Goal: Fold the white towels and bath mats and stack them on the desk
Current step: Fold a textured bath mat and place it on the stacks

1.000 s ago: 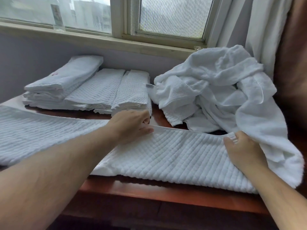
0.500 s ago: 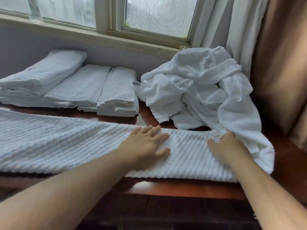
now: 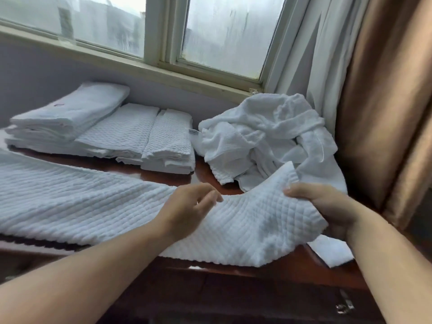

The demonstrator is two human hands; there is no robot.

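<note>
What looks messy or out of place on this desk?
The crumpled heap of white towels at the back right, by the curtain, is the odd one: it is unfolded, and a corner reaches the front edge of the desk. The folded stacks on the left look neat. The right hand grips the bath mat, mid-fold.

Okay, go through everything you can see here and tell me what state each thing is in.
bath mat, spread lengthwise across the desk, right end lifted.
right hand, grips the bath mat's right end.
left hand, loosely curled over the bath mat's middle; grip unclear.
folded towels, stacked at back left.
folded bath mats, side by side next to them.
towel pile, crumpled, unfolded.
window, shut.
</note>
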